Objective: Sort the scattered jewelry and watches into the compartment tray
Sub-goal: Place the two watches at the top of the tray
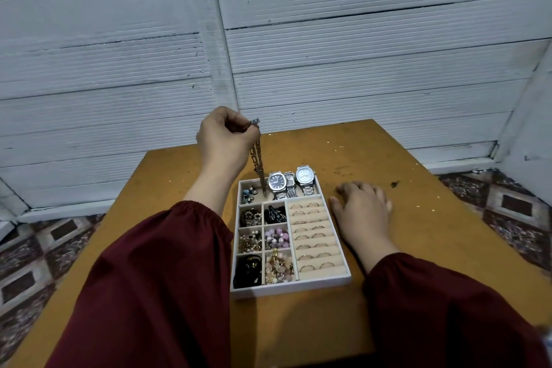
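Tray (291,290) lies on the counter (388,152), near the middle and close to the person, its long side running near to far. The left hand (221,134) is raised above the tray's far-left corner, wrist bent and knuckles turned left. Its fingers are curled and pinch the top end of a metal chain (257,158). The chain hangs straight down, and its lower end reaches into the far-left part of the tray's far row, just left of the watches (277,182). Whether it touches the lining there I cannot tell.

Three watches stand side by side in that far row: a dark dial, a small one in the middle, and a white dial on the right. Small blue pieces (249,191) lie left of the chain's end. The right section holds rings (310,236) set in pairs along padded rolls. The six small left compartments hold beads and dark pieces.

The right hand (363,206) rests palm down on the counter just right of the tray, holding nothing. Its fingers are loosely spread and point far-left, a little blurred. Both forearms come from dark red sleeves (167,278) at the near edge.
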`<act>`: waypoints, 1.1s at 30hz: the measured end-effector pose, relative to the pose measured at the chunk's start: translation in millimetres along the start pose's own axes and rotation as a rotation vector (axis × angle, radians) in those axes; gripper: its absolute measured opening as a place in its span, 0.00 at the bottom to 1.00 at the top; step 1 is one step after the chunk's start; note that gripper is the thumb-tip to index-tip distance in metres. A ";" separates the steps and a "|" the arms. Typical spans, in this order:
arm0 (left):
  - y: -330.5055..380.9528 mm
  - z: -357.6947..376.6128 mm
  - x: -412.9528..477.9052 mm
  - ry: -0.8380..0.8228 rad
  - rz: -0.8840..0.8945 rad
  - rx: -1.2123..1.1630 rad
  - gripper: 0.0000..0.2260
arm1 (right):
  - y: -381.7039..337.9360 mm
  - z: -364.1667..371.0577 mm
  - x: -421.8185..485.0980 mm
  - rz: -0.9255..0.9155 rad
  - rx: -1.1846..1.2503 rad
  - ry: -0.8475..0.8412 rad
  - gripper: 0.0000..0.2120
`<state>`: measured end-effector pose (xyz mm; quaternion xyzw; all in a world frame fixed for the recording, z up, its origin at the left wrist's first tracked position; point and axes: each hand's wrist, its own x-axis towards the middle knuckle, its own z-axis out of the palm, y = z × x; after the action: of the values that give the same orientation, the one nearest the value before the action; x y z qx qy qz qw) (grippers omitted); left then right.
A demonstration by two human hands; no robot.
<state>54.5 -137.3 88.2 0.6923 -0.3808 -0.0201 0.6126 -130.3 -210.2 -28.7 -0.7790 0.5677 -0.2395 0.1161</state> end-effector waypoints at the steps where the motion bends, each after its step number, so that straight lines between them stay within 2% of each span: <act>1: -1.7 -0.1 -0.2 -0.005 0.000 0.007 0.11 | 0.0 0.2 0.1 -0.001 -0.002 0.001 0.17; 21: -49.7 4.9 -11.5 -0.106 -0.147 0.091 0.09 | -0.2 0.3 0.5 0.000 0.005 0.012 0.16; 33: -62.6 6.2 -22.9 -0.292 -0.250 0.105 0.10 | 0.0 1.0 0.7 0.001 0.002 0.007 0.16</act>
<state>66.7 -132.4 22.6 0.7549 -0.3772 -0.1764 0.5067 -129.6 -211.0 -29.5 -0.7778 0.5682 -0.2428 0.1150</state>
